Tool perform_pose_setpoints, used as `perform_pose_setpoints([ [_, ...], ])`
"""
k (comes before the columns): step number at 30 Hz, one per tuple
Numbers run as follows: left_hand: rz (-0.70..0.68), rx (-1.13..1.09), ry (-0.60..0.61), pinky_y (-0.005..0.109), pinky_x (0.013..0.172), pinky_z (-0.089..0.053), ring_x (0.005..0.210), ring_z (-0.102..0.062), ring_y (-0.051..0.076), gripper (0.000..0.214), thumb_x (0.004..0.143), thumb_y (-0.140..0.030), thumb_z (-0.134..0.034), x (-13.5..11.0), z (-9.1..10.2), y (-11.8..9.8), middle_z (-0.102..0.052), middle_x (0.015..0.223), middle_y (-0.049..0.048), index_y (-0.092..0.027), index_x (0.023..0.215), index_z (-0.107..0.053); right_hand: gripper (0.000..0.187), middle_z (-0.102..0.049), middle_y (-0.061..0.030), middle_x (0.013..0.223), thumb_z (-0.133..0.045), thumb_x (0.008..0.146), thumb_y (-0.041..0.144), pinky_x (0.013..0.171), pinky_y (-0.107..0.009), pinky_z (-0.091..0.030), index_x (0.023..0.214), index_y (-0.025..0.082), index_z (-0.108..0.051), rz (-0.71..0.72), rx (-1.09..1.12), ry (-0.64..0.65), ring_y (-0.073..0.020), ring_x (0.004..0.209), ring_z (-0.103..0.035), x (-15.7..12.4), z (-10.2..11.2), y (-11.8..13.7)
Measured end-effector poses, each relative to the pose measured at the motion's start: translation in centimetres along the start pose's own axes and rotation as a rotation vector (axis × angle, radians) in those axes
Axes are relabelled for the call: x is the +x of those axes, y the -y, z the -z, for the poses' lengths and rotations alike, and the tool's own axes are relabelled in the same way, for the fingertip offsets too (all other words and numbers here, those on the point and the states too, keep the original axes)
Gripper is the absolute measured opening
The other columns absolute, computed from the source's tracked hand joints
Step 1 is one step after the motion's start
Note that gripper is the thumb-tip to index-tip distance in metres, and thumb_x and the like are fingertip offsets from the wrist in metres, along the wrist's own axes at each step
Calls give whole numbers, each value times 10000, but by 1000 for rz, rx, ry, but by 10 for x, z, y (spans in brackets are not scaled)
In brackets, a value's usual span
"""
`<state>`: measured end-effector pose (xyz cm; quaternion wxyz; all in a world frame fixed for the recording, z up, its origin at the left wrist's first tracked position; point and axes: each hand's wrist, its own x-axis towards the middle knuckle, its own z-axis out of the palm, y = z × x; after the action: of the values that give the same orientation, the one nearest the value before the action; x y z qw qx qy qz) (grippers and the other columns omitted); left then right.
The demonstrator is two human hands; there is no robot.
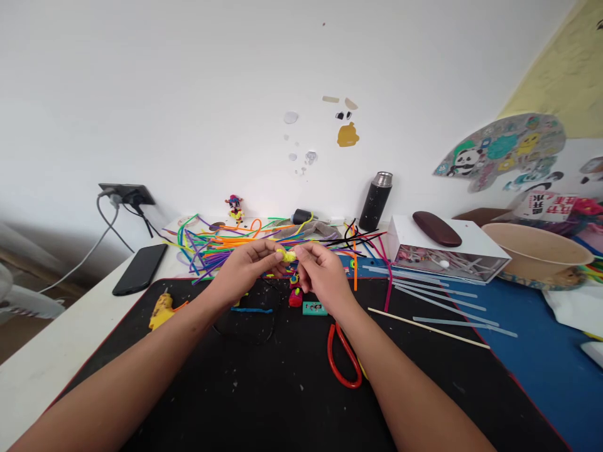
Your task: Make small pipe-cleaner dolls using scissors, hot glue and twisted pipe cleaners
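Observation:
Held up over the black mat is a small twisted piece of yellow pipe cleaner. My left hand pinches its left end, and my right hand pinches the right end, so both sets of fingers are closed. Fingertips cover part of the piece. Just below the hands stands a small red and pink figure, partly hidden. Beside it lies a teal box with small pictures on it. A short blue pipe cleaner rests on the mat below my left hand.
Red-handled scissors lie by my right forearm, a yellow glue gun at left near a phone. Behind are colourful pipe cleaners, a doll and a black flask. Glue sticks and a wooden stick lie right.

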<state>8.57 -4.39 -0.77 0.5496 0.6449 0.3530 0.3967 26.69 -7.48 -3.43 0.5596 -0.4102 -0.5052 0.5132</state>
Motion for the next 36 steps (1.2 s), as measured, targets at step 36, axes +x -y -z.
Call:
perform_pose_setpoints([
  [36,-223,303,-141,313,782,-577,829,-707,194,239,942,-424,-725,-6,-1,21,-751,939,43,-204,1027,-686,400,-533,95,530,-755,832,579,369,-199,-255,932,205,-657,-121,106,40,-75,365,-447,-2,-5,-2],
])
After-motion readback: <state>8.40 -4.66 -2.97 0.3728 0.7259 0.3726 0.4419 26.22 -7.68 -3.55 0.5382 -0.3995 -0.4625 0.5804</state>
